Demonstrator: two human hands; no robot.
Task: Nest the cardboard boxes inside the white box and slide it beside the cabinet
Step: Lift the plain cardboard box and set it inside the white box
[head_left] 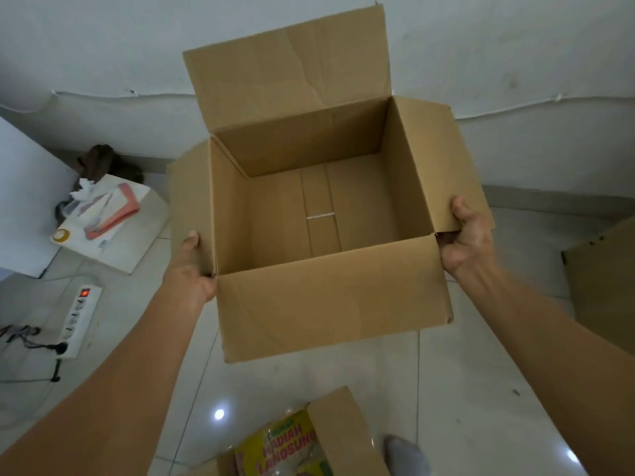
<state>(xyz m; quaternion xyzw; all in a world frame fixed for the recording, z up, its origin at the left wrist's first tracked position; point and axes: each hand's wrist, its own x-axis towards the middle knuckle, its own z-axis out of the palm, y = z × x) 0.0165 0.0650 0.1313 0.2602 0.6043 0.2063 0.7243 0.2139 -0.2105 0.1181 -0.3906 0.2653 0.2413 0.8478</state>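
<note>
An open, empty brown cardboard box (pixel 330 297) fills the middle of the head view, held above the tiled floor with all its flaps spread outward. My left hand (pixel 192 266) grips its left wall near the front corner. My right hand (pixel 464 242) grips the right flap and wall. A second cardboard box (pixel 343 431) with a yellow printed pack inside shows at the bottom edge. A white box (pixel 24 201) or cabinet side stands at the far left; I cannot tell which it is.
A white power strip (pixel 80 321) with a red switch and cables lies on the floor at left. Papers and tape sit on a low white block (pixel 144 231). A brown wooden panel (pixel 604 280) stands at right. A socked foot (pixel 405 455) shows below.
</note>
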